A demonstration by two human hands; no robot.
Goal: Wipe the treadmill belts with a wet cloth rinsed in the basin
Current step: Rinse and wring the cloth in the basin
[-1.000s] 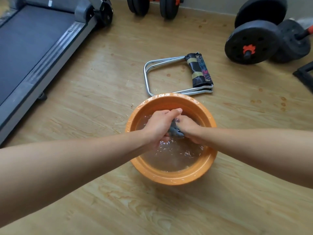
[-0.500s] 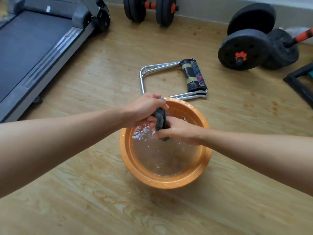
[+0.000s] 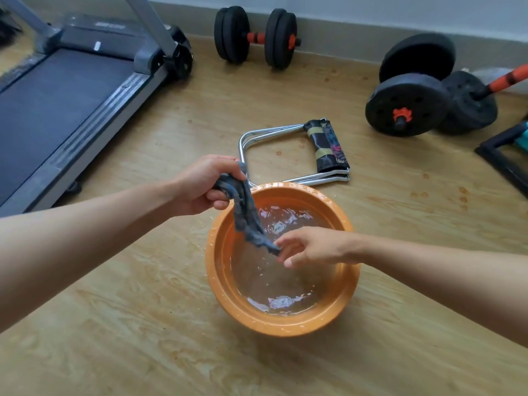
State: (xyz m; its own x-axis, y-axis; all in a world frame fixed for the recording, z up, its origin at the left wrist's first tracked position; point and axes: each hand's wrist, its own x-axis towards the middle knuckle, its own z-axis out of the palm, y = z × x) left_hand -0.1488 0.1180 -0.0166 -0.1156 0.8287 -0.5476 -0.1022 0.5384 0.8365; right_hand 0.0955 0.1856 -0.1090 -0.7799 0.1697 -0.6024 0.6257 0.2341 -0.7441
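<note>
So the cloth is out of the water right now, stretched on a slant above the orange basin. It's a dark blue-grey rag, all twisted and wet looking. The left hand has the top end bunched up in a fist, fingers curled tight around it, just over the basin's far-left rim. The right hand is lower, over the middle of the basin, and it pinches the bottom tip of the cloth between thumb and fingertips while the other fingers hang loosely curled.

The basin sits on the wooden floor, and the water in it is clear and rippling. The treadmill is off to the left, well apart from the basin, with its dark belt running along the grey side rail.

Other stuff lying around: a folded metal stool with a patterned fabric seat is just behind the basin, touching or nearly touching the rim, hard to tell. A black dumbbell with an orange handle is by the wall, and bigger black weight plates are to the right.
</note>
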